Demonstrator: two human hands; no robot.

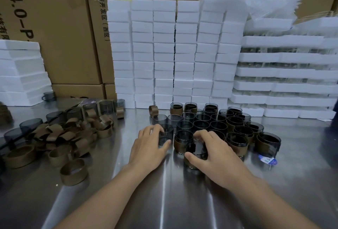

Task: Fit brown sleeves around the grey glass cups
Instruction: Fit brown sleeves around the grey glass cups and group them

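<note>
**Steel table, foam stacks behind: next cup up**

At 6 o'clock of the cup cluster, a sleeved cup is wrapped by the right hand, fingers curled; looks done. A bare grey cup is gripped in the left hand. A sleeve probably gets fetched next from the sleeve pile at 9 o'clock.

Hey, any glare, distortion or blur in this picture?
Head view: white glare streaks run down the steel table; the wide lens bows the foam stacks outward; left hand on a bare cup and right hand on a sleeved cup are sharp.
</note>
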